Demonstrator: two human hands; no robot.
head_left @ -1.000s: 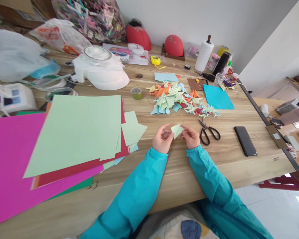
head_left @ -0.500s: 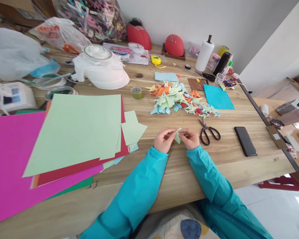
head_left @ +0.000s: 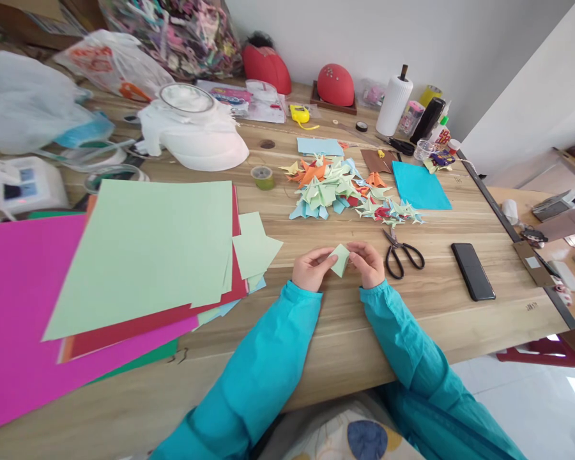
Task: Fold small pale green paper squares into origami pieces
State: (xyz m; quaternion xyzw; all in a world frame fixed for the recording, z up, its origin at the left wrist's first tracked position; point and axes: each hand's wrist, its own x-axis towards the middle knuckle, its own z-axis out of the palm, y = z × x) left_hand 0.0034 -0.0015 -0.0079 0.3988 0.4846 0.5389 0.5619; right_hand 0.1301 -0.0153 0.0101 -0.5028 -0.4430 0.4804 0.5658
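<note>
A small folded piece of light green paper (head_left: 340, 261) is held just above the wooden table, a corner pointing toward me. My left hand (head_left: 311, 267) pinches its left side between thumb and fingers. At its right edge, my right hand (head_left: 367, 263) has thumb and fingertips closed on the paper's upper right corner. Beyond the hands lies a heap of folded paper cranes (head_left: 328, 188) in green, orange, blue and red. Black-handled scissors (head_left: 402, 252) rest right of my right hand. Small green paper squares (head_left: 257, 249) lie to the left.
Large coloured sheets (head_left: 148, 243) cover the table's left side. A phone (head_left: 473, 271) lies at the right. Behind the cranes are a blue cloth-like square (head_left: 420, 185), a thread spool (head_left: 262, 178) and a yellow tape measure (head_left: 300, 115). A white cap (head_left: 201, 137) sits back left.
More of the green paper now shows between my hands. My right-hand fingers have shifted slightly right and up, toward its corner; my left hand has moved slightly left.
</note>
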